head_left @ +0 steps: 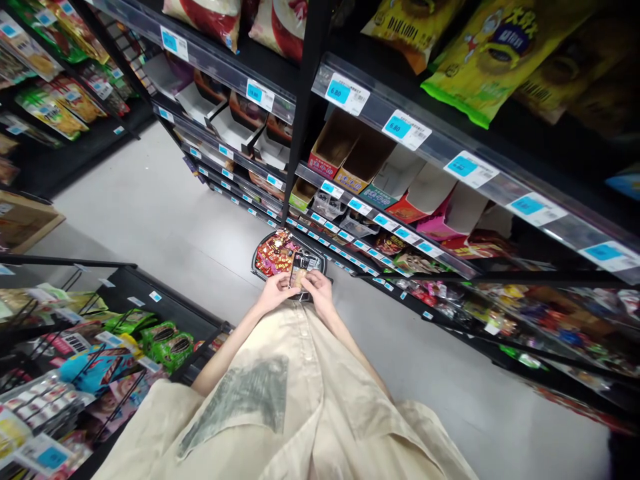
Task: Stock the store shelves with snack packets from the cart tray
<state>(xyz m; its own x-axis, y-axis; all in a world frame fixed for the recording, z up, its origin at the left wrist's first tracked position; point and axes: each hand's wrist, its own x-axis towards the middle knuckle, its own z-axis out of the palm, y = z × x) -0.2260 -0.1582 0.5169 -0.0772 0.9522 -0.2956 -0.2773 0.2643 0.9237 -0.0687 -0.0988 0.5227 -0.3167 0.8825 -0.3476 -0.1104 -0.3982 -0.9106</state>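
My left hand (277, 292) and my right hand (319, 291) meet in front of my waist. Between their fingertips they pinch a small tan packet (300, 277), whose exact kind is too small to read. Just beyond the hands sits a black oval basket (254, 265). Many small red wrapped packets (280, 252) fill its left part. A dark, shiny rectangular item (313, 262) lies on its right side, partly hidden behind my fingers.
Tall shelving on the right carries open display boxes (370, 167) and yellow snack bags (490, 60) above blue price tags. A lower rack (165, 293) of bagged snacks stands at the left. A cardboard box (27, 220) rests farther left. Grey floor (175, 220) runs between the shelves.
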